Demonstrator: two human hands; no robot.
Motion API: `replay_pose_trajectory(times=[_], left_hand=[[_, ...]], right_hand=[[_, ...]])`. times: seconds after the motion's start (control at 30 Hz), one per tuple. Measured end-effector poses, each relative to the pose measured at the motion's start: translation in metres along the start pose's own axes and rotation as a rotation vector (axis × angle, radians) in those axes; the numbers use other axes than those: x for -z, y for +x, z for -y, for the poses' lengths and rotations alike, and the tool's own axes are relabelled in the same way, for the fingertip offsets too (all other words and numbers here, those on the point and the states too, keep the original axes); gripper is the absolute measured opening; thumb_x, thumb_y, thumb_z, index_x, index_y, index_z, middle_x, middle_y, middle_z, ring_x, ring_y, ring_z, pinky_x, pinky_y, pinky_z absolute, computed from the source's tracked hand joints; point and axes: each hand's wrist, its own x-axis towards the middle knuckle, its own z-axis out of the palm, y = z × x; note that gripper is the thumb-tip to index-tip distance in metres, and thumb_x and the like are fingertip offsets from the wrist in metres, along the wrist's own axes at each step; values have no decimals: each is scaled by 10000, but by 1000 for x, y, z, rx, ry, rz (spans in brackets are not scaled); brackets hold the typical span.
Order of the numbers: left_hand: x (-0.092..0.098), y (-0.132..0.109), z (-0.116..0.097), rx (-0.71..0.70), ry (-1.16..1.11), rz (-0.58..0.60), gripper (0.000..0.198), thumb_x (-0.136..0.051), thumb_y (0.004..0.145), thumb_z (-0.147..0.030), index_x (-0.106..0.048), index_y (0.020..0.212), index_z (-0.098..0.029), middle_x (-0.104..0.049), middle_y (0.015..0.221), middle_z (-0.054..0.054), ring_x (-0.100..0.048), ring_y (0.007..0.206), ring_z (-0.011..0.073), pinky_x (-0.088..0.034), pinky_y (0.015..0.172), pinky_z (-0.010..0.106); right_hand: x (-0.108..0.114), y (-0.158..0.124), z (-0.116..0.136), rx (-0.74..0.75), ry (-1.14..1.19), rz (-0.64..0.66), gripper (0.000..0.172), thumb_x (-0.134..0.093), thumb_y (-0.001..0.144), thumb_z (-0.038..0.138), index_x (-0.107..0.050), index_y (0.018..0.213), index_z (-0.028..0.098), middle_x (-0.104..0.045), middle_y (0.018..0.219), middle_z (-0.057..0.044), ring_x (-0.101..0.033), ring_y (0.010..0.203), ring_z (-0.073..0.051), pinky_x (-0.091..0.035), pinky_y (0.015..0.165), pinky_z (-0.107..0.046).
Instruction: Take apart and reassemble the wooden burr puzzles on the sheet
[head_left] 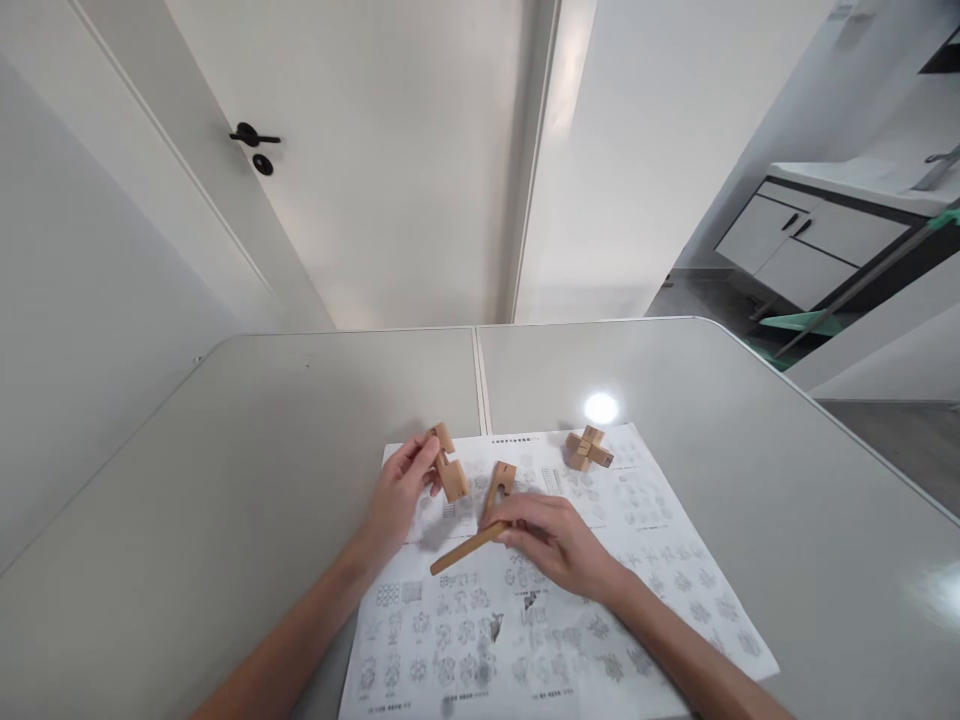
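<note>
My left hand (399, 493) pinches a notched wooden puzzle piece (448, 466) and holds it just above a printed instruction sheet (570, 630). My right hand (556, 540) is closed on a long thin wooden stick (466, 550) that lies slanted on the sheet. Another notched wooden bar (498, 487) rests on the paper just beyond my right fingers. A small assembled cross of wooden bars (589, 449) stands at the sheet's far right corner, apart from both hands.
The sheet lies on a grey folding table (225, 480) with a centre seam (480, 380). A white door with a black handle (253, 136) is behind the table. Cabinets (802, 245) stand at the far right.
</note>
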Motion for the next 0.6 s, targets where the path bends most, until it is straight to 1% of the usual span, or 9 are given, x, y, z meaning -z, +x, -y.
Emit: replay_pose_trajectory(times=[0.07,0.13,0.17,0.23,0.3,0.37,0.43,0.5,0.6], left_hand=[[5,4,0,-27,21,-49,401,-604,954,-554,-538,770,-204,-465,681,-34,-432,578,114,-396,552,248],[7,4,1,-54,115,-58,403,-604,960,-548,-555,759,-202,-456,637,-45,-432,557,110,-394,555,246],[7,4,2,-68,172,-61,395,-604,963,-543,-567,766,-202,-475,632,-44,-448,559,113,-399,560,246],[6,0,4,-94,287,-53,353,-613,962,-524,-596,815,-204,-566,686,-22,-518,609,128,-414,579,246],[3,-3,8,-124,390,-14,286,-620,964,-492,-629,922,-209,-636,765,-4,-577,666,144,-430,599,248],[0,-6,11,-151,477,50,250,-601,983,-449,-640,1070,-218,-636,758,-15,-588,661,146,-433,601,247],[-2,-8,14,-178,546,105,283,-570,1002,-409,-609,1217,-230,-614,729,-38,-575,627,138,-433,598,245],[-3,-9,16,-202,623,143,313,-544,1013,-378,-573,1292,-238,-617,736,-48,-570,612,132,-439,607,247],[-3,-10,19,-257,754,164,298,-518,1022,-353,-574,1291,-237,-615,739,-48,-583,615,140,-457,629,262]], right_hand=[[-4,-1,1,-21,5,-4,252,-531,1047,452,-712,1054,275,-717,842,-34,-594,672,-193,-478,603,-322],[-5,-1,3,-76,54,-47,265,-531,1042,463,-693,1017,255,-675,769,-24,-562,627,-180,-447,562,-304],[-4,0,3,-107,86,-80,274,-532,1040,471,-684,1002,247,-661,750,-21,-561,625,-178,-443,562,-301],[0,2,1,-169,143,-168,293,-538,1032,493,-672,990,236,-631,721,-12,-564,632,-178,-447,580,-303],[5,3,-3,-228,174,-275,309,-548,1021,512,-669,1017,227,-580,694,6,-540,622,-170,-442,587,-301],[8,5,-9,-273,186,-373,328,-558,1012,523,-666,1086,222,-531,695,22,-493,600,-156,-424,570,-291],[10,5,-15,-294,166,-438,348,-561,1007,526,-658,1149,223,-511,714,26,-472,605,-152,-415,566,-283],[9,5,-19,-312,110,-463,350,-553,1009,520,-662,1157,221,-508,714,25,-473,615,-155,-408,565,-281],[8,4,-18,-339,-20,-459,341,-525,1018,498,-686,1107,211,-532,679,21,-473,584,-157,-398,552,-286]])
